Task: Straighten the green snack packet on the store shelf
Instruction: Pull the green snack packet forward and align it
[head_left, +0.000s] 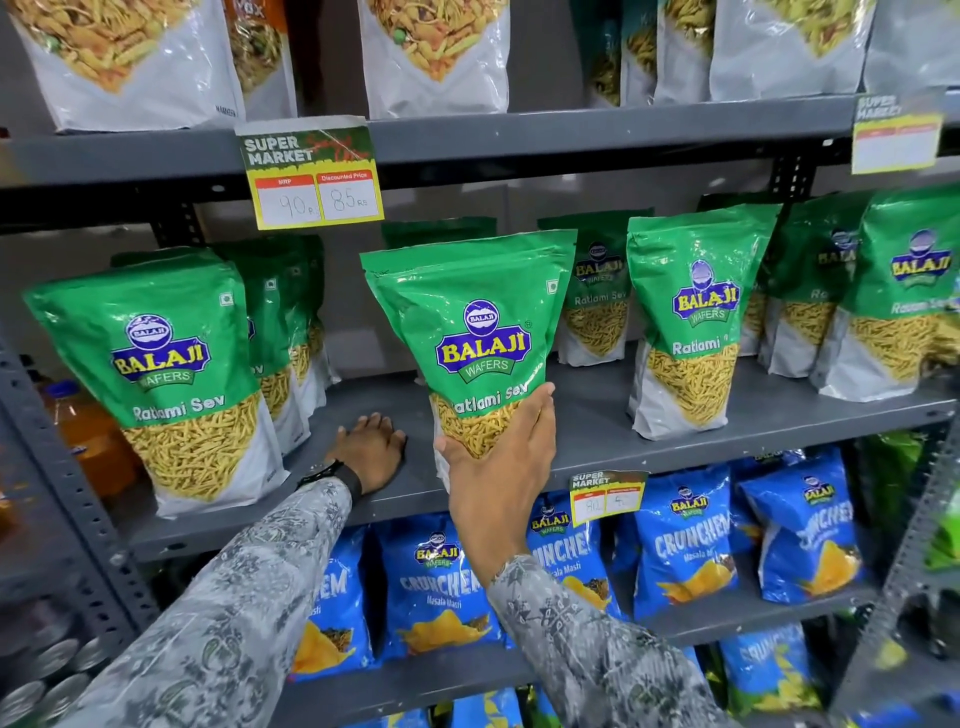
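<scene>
A green snack packet (470, 322) labelled Ratlami Sev stands upright at the middle of the grey shelf (587, 431), leaning slightly left. My right hand (501, 457) grips its lower part, thumb on the left edge and fingers round the right side, hiding the packet's bottom. My left hand (371, 447) lies flat, palm down, on the bare shelf board just left of the packet, holding nothing.
More green packets stand to the left (166, 374) and right (691, 327) on the same shelf, with others behind. Blue packets (685, 540) fill the shelf below, white packets (436, 52) the shelf above. A price tag (311, 176) hangs from the upper shelf edge.
</scene>
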